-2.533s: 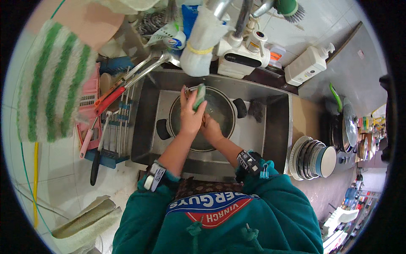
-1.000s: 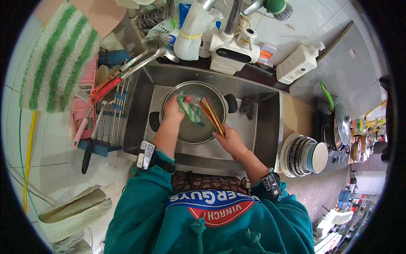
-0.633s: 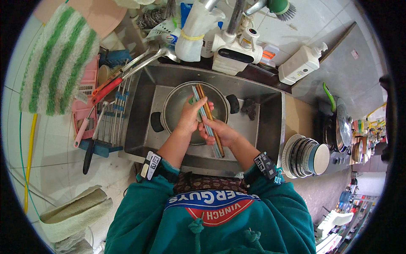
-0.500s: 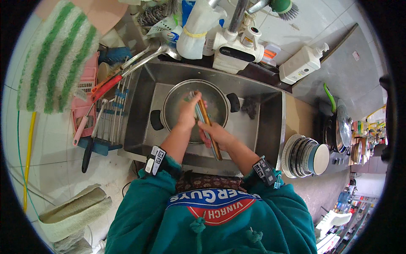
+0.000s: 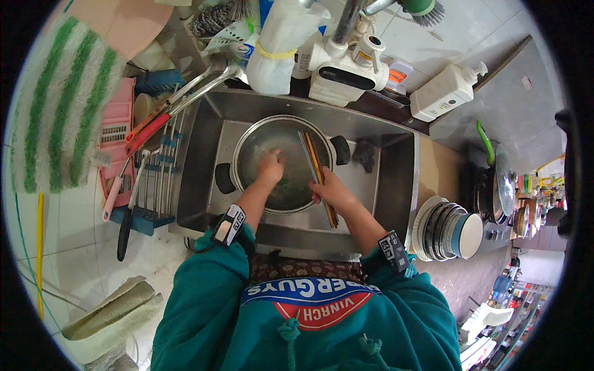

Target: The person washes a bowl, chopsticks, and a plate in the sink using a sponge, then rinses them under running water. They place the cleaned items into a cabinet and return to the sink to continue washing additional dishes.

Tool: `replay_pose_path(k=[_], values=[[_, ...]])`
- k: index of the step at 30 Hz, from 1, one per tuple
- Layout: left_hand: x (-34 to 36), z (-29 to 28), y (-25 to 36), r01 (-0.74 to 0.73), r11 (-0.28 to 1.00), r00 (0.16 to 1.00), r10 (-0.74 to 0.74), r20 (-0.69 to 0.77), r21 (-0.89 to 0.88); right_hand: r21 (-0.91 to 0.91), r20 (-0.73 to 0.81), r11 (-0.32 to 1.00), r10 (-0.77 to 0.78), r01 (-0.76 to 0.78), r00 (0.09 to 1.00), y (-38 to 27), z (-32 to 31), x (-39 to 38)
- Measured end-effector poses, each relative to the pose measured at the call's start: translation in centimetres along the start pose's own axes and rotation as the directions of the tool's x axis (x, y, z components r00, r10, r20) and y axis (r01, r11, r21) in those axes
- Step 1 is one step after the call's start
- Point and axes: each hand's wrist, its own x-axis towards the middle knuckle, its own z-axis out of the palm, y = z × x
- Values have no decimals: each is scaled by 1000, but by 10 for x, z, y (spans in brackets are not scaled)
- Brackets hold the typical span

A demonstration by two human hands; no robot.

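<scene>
A wide metal pot (image 5: 307, 125) with two black side handles stands in the steel sink and holds cloudy liquid. My right hand (image 5: 334, 191) is closed round a bundle of chopsticks (image 5: 312, 157), some brown and some greyish, slanting across the pot's right side. My left hand (image 5: 271, 168) is over the left part of the pot, low at the liquid. Its fingers are curled and partly hidden, so anything in them cannot be made out.
The sink (image 5: 213, 127) has a dark scouring pad (image 5: 365, 154) on its right floor. A stack of bowls and plates (image 5: 442, 229) stands to the right. Ladles (image 5: 201, 89) and a utensil rack (image 5: 148, 210) are at the left; a white faucet unit (image 5: 346, 74) and soap bottle (image 5: 445, 93) are behind.
My hands have separated. The left has let go of the chopsticks and moved lower into the pot; the right keeps the bundle and has shifted right.
</scene>
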Motion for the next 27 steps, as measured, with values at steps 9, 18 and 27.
replay_pose_path(k=[9, 18, 27], values=[[30, 19, 3, -185, 739, 914, -113, 390, 648, -227, -189, 971, -114, 70, 975, 15, -12, -11], [5, 63, 11, -613, 619, 649, 40, 760, 491, -122, -162, 985, -139, 120, 977, 20, -14, -10], [-37, -1, 59, 226, 491, 960, 37, 279, -842, -141, -303, 968, -243, 209, 922, 27, -1, -2]])
